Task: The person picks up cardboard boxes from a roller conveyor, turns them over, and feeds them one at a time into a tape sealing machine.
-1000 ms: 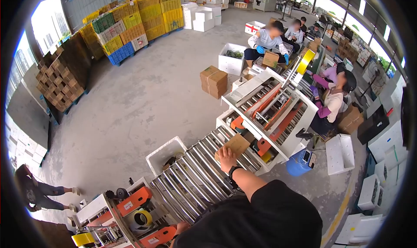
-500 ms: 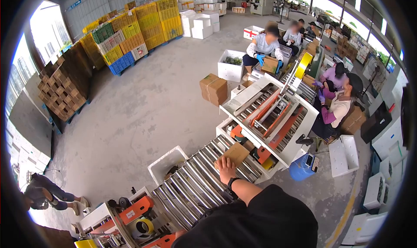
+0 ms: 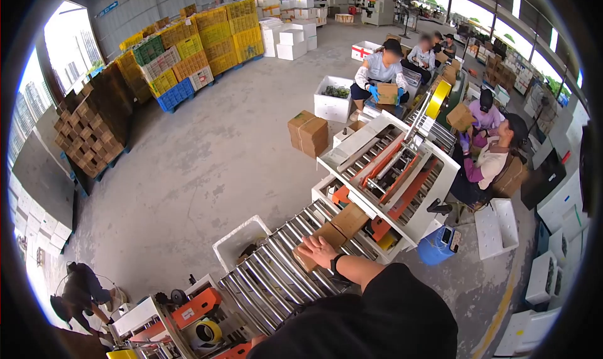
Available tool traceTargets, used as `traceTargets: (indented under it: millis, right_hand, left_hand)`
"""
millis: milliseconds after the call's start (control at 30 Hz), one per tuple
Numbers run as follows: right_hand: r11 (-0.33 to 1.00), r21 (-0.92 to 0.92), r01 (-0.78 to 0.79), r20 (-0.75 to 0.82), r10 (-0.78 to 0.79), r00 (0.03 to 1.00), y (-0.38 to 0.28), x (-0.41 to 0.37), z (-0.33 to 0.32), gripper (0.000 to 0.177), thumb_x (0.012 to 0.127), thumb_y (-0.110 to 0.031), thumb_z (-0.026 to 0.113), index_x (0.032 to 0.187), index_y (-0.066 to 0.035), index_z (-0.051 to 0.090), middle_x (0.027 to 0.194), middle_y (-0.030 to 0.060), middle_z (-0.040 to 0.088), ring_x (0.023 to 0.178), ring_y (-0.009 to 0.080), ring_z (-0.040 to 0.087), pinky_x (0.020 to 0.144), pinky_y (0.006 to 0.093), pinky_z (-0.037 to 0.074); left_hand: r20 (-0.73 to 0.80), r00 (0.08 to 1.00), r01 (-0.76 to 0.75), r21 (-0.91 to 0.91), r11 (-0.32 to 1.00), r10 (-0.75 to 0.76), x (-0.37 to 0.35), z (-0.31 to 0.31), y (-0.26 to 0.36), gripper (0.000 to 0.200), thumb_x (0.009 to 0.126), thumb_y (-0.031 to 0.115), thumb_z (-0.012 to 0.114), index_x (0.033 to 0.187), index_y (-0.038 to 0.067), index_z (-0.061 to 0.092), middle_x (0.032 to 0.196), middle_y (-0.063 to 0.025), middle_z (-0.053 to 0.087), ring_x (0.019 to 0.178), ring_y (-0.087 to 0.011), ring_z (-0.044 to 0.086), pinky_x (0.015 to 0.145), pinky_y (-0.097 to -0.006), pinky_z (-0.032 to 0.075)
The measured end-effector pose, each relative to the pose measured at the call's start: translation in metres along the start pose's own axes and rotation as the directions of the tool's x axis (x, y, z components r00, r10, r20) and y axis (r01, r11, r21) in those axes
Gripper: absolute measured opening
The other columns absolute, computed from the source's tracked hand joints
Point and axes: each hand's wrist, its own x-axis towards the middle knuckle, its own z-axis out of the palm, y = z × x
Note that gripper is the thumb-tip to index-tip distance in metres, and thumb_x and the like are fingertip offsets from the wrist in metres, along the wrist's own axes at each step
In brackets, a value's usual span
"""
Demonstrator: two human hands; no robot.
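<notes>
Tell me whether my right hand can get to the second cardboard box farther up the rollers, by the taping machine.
Probably yes. The right hand lies flat on the nearer box; the second box sits just beyond it on the same rollers, with nothing between them.

Head-worn fisheye — looking forward-down, near above right hand (image 3: 319, 251), roller conveyor (image 3: 264, 283)

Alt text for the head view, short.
The right hand lies flat on a cardboard box on a roller conveyor, just before a sealing machine. Beyond it, seated workers pack boxes in a warehouse stacked with crates.
</notes>
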Motion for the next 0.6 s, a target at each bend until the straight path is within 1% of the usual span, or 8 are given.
traceTargets:
  millis: [133, 200, 333, 433, 467, 533, 567, 600]
  right_hand:
    - [0.983, 0.184, 0.004, 0.015, -0.007, 1.000, 0.007, 0.021, 0.026, 0.067, 0.079, -0.017, 0.051, 0.137, -0.019, 0.018, 0.139, 0.0128, 0.019, 0.127, 0.0279, 0.018, 0.100, 0.0480, 0.017]
    - [0.987, 0.145, 0.063, 0.077, -0.075, 0.994, 0.000, 0.023, -0.001, 0.090, 0.065, -0.020, 0.068, 0.137, -0.018, 0.014, 0.133, 0.0114, 0.027, 0.123, 0.0275, 0.024, 0.099, 0.0474, 0.018]
    - [0.941, 0.335, 0.038, 0.187, -0.106, 0.977, -0.038, 0.030, -0.043, 0.106, 0.048, -0.025, 0.078, 0.135, -0.016, 0.019, 0.122, 0.0077, 0.036, 0.113, 0.0252, 0.032, 0.092, 0.0441, 0.026]
    - [0.860, 0.447, 0.247, 0.243, -0.382, 0.892, -0.075, 0.040, -0.056, 0.108, 0.043, -0.027, 0.080, 0.134, -0.017, 0.023, 0.118, 0.0088, 0.040, 0.112, 0.0268, 0.035, 0.089, 0.0458, 0.029]
    - [0.809, 0.468, 0.357, 0.258, -0.511, 0.820, -0.092, 0.044, -0.047, 0.108, 0.042, -0.027, 0.081, 0.134, -0.017, 0.025, 0.117, 0.0091, 0.041, 0.112, 0.0275, 0.036, 0.088, 0.0457, 0.030]
    - [0.692, 0.492, 0.529, 0.267, -0.698, 0.665, -0.119, 0.042, -0.050, 0.102, 0.040, -0.025, 0.082, 0.130, -0.016, 0.033, 0.113, 0.0089, 0.045, 0.110, 0.0278, 0.040, 0.085, 0.0445, 0.035]
    - [0.700, 0.456, 0.550, 0.263, -0.696, 0.668, -0.126, 0.044, -0.047, 0.092, 0.045, -0.023, 0.080, 0.126, -0.015, 0.037, 0.112, 0.0085, 0.046, 0.109, 0.0274, 0.042, 0.085, 0.0441, 0.036]
    - [0.703, 0.423, 0.572, 0.258, -0.699, 0.667, -0.134, 0.048, -0.039, 0.081, 0.049, -0.020, 0.077, 0.122, -0.013, 0.041, 0.111, 0.0081, 0.047, 0.107, 0.0269, 0.044, 0.085, 0.0437, 0.037]
  left_hand:
    - [-0.023, 0.994, -0.101, 0.089, 0.991, 0.103, -0.004, 0.005, -0.006, 0.014, 0.073, 0.018, 0.057, 0.077, 0.006, 0.061, 0.076, -0.0050, 0.059, 0.077, -0.0229, 0.058, 0.065, -0.0329, 0.048]
    - [-0.046, 0.971, -0.224, 0.175, 0.959, 0.235, -0.008, 0.007, -0.013, 0.014, 0.072, 0.018, 0.057, 0.077, 0.006, 0.061, 0.077, -0.0050, 0.060, 0.077, -0.0229, 0.058, 0.065, -0.0327, 0.048]
    - [-0.008, 1.000, -0.024, 0.309, 0.951, 0.028, -0.004, 0.017, -0.003, 0.016, 0.075, 0.016, 0.052, 0.075, 0.002, 0.059, 0.075, -0.0072, 0.059, 0.075, -0.0232, 0.058, 0.067, -0.0334, 0.048]
    - [0.010, 0.993, 0.116, -0.272, 0.955, -0.117, -0.011, 0.017, -0.005, 0.017, 0.079, 0.016, 0.044, 0.082, 0.005, 0.056, 0.080, -0.0078, 0.057, 0.079, -0.0252, 0.056, 0.070, -0.0367, 0.046]
    - [0.059, 0.980, 0.193, -0.504, 0.842, -0.189, -0.015, 0.010, 0.005, 0.017, 0.081, 0.017, 0.041, 0.085, 0.006, 0.055, 0.082, -0.0080, 0.056, 0.080, -0.0255, 0.056, 0.071, -0.0377, 0.046]
    - [0.227, 0.953, 0.282, -0.904, 0.322, -0.199, -0.025, -0.007, 0.025, 0.019, 0.084, 0.017, 0.036, 0.090, 0.008, 0.052, 0.087, -0.0083, 0.055, 0.084, -0.0262, 0.055, 0.072, -0.0396, 0.044]
    - [0.288, 0.945, 0.301, -0.951, 0.071, -0.153, -0.030, -0.014, 0.035, 0.021, 0.086, 0.017, 0.033, 0.092, 0.009, 0.051, 0.089, -0.0085, 0.055, 0.085, -0.0266, 0.054, 0.073, -0.0405, 0.044]
    - [0.250, 0.895, 0.320, -0.937, 0.140, -0.369, -0.040, -0.034, 0.073, 0.017, 0.083, 0.014, 0.039, 0.090, 0.009, 0.053, 0.082, -0.0068, 0.056, 0.077, -0.0233, 0.056, 0.064, -0.0374, 0.045]
